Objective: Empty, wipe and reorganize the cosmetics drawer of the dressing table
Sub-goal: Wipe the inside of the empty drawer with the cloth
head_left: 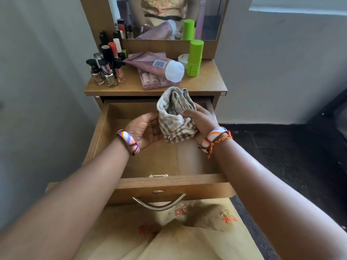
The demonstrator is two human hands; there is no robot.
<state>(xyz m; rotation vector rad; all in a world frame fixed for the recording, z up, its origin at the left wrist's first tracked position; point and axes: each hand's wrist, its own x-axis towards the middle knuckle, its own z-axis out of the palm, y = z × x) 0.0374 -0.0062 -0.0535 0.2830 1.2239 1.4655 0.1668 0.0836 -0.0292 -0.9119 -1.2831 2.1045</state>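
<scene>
The wooden drawer (169, 182) of the dressing table is pulled out toward me and nothing shows inside it. Above it I hold a bunched beige striped cloth (175, 117) between both hands. My left hand (145, 128) cups the cloth from the left, fingers fairly straight against it. My right hand (200, 119) grips the cloth from the right with thumb and fingers curled round it. On the table top (206, 81) stand several nail polish bottles (107, 70), a pink tube (155, 65) lying on a pink palette (159, 82), and a green stick (195, 58).
A mirror (169, 17) rises behind the table top. A white round jar (183, 60) sits behind the tube. White walls flank the table; dark floor lies to the right. The drawer's metal handle (159, 203) hangs over my lap.
</scene>
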